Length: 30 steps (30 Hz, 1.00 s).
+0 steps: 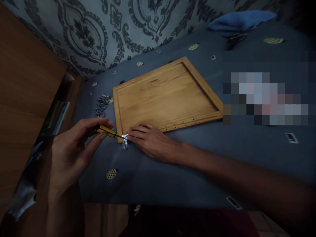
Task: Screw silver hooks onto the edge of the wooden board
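Observation:
My left hand [71,151] is closed on a small screwdriver [107,131] with a yellow and black handle, pinched between thumb and fingers. The screwdriver's tip points right and meets a shiny metal hook [125,142] at the near left corner of a framed wooden board [158,95]. On the board's near edge, my right hand [158,143] lies palm down with fingers stretched out, their tips touching or right beside the hook. The hook's curved part hangs over the edge. Several small holes [175,127] run along that edge, right of my right hand.
Several more metal hooks [101,104] lie in a pile left of the board. A dark blue patterned cloth [172,177] covers the surface. A blue cloth [242,20] lies at the back right near a dark object [234,39]. At left stands a wooden cabinet [27,65]. A blurred patch hides the right side.

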Motion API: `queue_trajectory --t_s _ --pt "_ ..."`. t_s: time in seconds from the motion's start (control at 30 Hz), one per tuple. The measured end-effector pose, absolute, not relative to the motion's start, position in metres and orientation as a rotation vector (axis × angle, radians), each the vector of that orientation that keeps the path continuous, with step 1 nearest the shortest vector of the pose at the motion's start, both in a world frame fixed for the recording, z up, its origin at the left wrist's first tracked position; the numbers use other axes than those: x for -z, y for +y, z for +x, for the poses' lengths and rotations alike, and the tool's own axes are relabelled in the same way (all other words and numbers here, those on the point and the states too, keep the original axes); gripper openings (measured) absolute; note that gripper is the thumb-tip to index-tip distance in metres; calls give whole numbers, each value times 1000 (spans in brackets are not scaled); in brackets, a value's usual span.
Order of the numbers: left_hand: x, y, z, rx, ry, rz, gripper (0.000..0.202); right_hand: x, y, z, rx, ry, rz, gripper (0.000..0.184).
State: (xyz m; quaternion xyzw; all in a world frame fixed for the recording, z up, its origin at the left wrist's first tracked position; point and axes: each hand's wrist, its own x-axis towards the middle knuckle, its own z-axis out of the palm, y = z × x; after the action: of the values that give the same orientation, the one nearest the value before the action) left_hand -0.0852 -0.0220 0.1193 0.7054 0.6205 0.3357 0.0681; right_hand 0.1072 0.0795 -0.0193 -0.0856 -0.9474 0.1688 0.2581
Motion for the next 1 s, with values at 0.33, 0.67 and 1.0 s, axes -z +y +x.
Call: queue_trajectory --t_s 0.33,0.67,1.0 --pt "-119 -24 -79 -1303 1942 1926 26 19 79 108 -454 -2579 -242 35" --pt "-113 -23 -82 -1192 1893 1947 24 19 80 108 -446 -2592 -243 36" --pt "-110 -18 -80 -1119 2033 2213 21 18 79 108 -447 -2593 -243 36"
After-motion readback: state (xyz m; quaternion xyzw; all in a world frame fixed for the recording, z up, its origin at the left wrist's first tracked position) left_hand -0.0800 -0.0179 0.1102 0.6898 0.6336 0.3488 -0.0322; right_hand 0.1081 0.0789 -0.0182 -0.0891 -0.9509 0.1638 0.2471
